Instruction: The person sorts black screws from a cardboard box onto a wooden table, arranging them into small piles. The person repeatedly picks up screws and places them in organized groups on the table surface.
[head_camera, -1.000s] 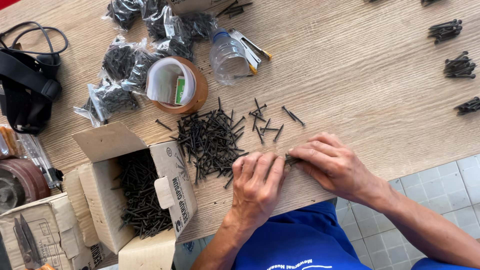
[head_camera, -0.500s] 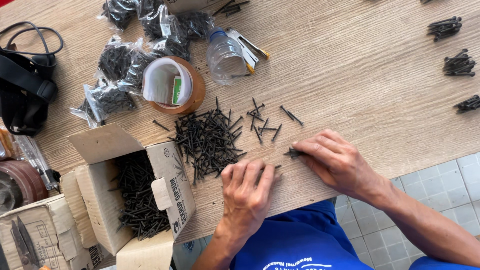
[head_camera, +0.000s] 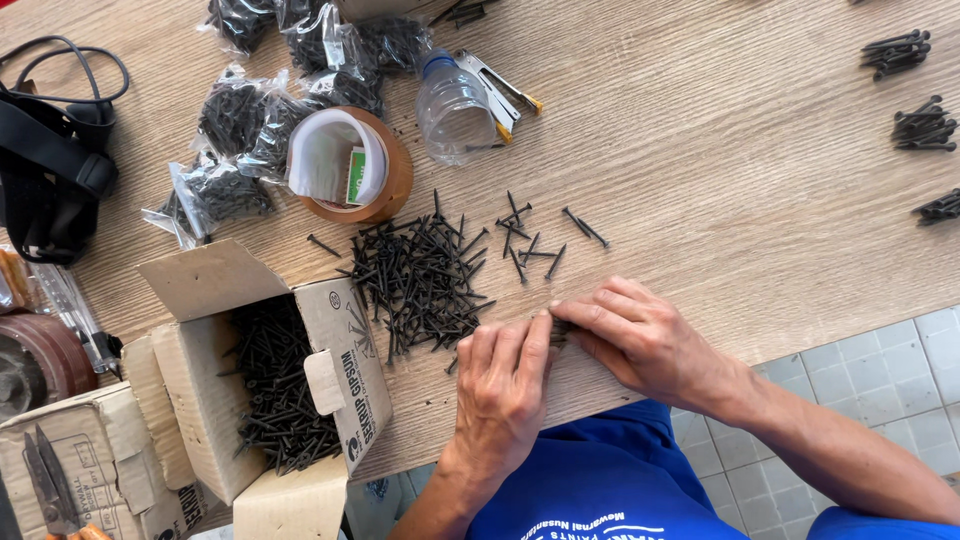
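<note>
Both your left hand (head_camera: 505, 385) and right hand (head_camera: 640, 340) pinch a small bunch of black screws (head_camera: 557, 330) near the worktop's front edge, heads lined up, right beside the loose pile (head_camera: 420, 275).

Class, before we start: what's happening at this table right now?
A person in a blue shirt is working at a wooden table with both hands together near its edge. The left hand and right hand meet over a small bunch of black screws. A loose pile of screws lies just beyond, beside an open cardboard box full of more. Bagged screws, a tape roll and a plastic bottle sit further back.
</note>
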